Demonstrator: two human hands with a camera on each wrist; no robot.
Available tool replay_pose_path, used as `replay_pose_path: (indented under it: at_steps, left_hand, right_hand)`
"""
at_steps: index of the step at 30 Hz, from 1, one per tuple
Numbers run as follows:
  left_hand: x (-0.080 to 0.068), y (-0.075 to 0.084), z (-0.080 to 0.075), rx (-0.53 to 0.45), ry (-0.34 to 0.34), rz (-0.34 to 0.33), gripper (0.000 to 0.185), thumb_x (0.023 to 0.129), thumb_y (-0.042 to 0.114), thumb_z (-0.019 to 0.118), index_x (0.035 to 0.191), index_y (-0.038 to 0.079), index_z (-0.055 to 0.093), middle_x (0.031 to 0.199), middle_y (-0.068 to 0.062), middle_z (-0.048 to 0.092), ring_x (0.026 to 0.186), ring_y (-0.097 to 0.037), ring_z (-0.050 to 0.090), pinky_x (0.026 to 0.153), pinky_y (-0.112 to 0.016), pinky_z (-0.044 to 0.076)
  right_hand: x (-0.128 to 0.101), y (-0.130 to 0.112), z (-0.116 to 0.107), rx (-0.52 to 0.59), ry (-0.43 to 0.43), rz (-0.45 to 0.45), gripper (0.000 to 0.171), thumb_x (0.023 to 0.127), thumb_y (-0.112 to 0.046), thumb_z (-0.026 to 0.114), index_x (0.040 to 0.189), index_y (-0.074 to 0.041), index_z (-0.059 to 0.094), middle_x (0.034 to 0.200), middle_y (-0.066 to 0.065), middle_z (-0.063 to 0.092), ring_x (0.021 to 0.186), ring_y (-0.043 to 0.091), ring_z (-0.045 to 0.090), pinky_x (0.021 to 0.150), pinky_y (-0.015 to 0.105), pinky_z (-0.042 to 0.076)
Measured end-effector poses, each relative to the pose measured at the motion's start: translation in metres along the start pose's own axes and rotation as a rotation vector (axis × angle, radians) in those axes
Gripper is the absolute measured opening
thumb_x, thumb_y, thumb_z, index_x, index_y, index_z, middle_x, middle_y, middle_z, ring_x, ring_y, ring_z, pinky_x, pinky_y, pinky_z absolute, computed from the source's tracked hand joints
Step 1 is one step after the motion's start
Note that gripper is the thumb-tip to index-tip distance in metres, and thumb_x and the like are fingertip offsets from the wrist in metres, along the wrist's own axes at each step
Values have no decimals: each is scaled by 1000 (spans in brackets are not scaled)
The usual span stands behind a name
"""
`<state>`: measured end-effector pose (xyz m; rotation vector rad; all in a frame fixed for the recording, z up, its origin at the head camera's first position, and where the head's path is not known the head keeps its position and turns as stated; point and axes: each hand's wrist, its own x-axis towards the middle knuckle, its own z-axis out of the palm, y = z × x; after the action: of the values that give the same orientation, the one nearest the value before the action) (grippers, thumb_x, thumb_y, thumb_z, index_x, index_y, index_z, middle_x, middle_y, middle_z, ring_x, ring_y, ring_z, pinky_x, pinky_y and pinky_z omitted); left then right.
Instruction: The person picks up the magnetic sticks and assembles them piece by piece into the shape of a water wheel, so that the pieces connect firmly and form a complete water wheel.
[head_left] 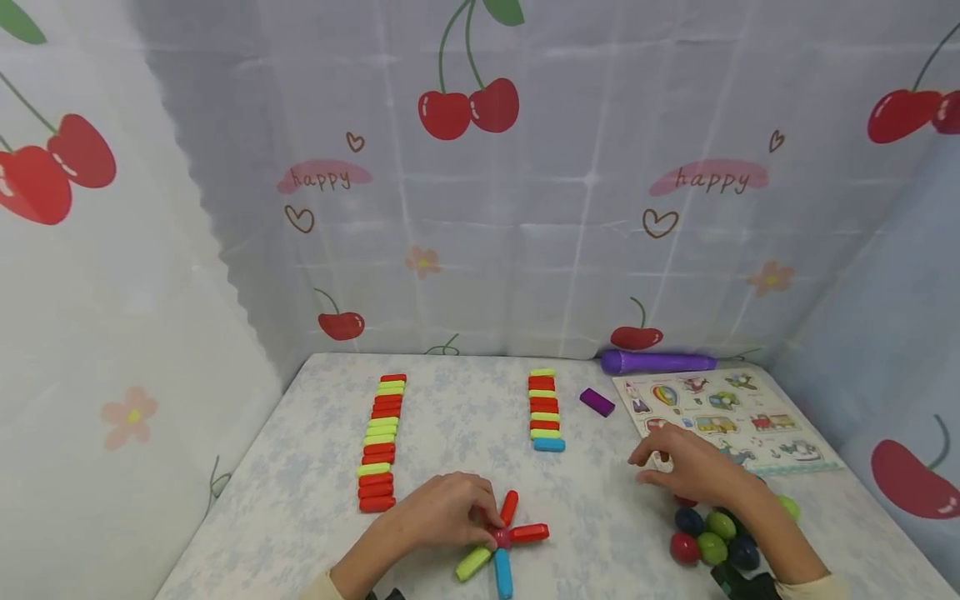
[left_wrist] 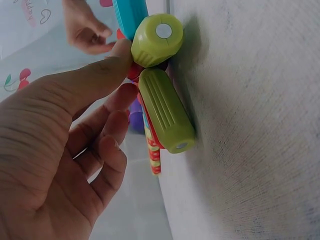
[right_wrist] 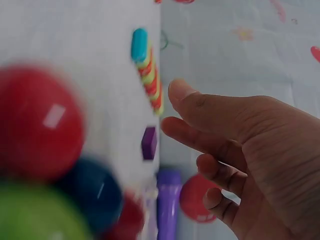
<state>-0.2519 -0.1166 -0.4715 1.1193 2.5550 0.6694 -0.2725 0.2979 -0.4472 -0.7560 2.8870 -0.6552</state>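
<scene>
A star of sticks lies at the table's front: two red sticks (head_left: 529, 532), a blue stick (head_left: 502, 573) and a green stick (head_left: 472, 563) (left_wrist: 165, 110) meet at a red ball (head_left: 501, 537). My left hand (head_left: 486, 521) (left_wrist: 125, 75) rests beside this hub, thumb and forefinger pinching the red ball. My right hand (head_left: 648, 467) (right_wrist: 172, 107) hovers low over the table to the right with relaxed fingers and holds nothing. Just behind its wrist lies a pile of red, green and dark blue balls (head_left: 708, 533) (right_wrist: 37, 125).
A long row of red and green sticks (head_left: 378, 442) lies at the left, a shorter row (head_left: 544, 410) ending in blue at the middle. A purple block (head_left: 597, 402), a purple cylinder (head_left: 656, 362) and a picture puzzle board (head_left: 720, 417) sit far right. Cherry-print cloth walls the table.
</scene>
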Motion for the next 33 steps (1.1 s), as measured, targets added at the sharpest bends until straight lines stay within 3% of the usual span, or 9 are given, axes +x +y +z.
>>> replay_pose_path:
  at_steps: [4, 9, 17, 21, 28, 33]
  left_hand:
    - [0, -1, 0, -9, 1, -1, 21, 90, 34, 89, 110, 30, 85, 97, 24, 67, 86, 4, 60, 77, -17, 52]
    - [-1, -2, -1, -29, 6, -17, 21, 90, 34, 90, 110, 30, 84, 98, 23, 66, 88, 1, 61, 77, -17, 53]
    - [-1, -5, -1, -49, 8, -20, 23, 90, 39, 89, 111, 32, 83, 101, 23, 67, 92, 1, 60, 77, -19, 53]
    - [2, -8, -1, -64, 54, -12, 24, 91, 45, 87, 109, 30, 84, 97, 22, 69, 88, -2, 61, 74, -20, 52]
    - [19, 0, 5, -5, 136, -157, 24, 92, 49, 85, 105, 29, 82, 85, 23, 68, 76, 1, 57, 66, -22, 50]
    - [34, 12, 9, 38, 157, -198, 24, 90, 43, 87, 102, 23, 79, 74, 19, 66, 67, 2, 56, 61, -23, 49]
  right_hand:
    - [-24, 20, -4, 3, -37, 77, 16, 93, -27, 87, 107, -27, 81, 101, -17, 69, 92, 9, 59, 77, 28, 56]
    - [-42, 36, -8, -15, -51, 55, 16, 95, -28, 84, 110, -25, 82, 97, -19, 68, 86, 4, 49, 71, 25, 49]
    - [-45, 45, -8, -36, -87, 36, 18, 94, -26, 84, 112, -24, 84, 101, -19, 73, 87, 3, 47, 73, 28, 46]
    - [-43, 42, -6, -63, -72, 68, 21, 92, -31, 86, 112, -24, 84, 100, -18, 72, 87, 5, 47, 71, 28, 44]
    - [-37, 38, -4, -106, -75, 158, 26, 88, -35, 89, 111, -23, 84, 102, -14, 73, 87, 12, 47, 71, 28, 44]
    - [-38, 38, -3, -145, -71, 143, 26, 87, -37, 90, 109, -24, 84, 101, -14, 73, 86, 11, 48, 72, 29, 46]
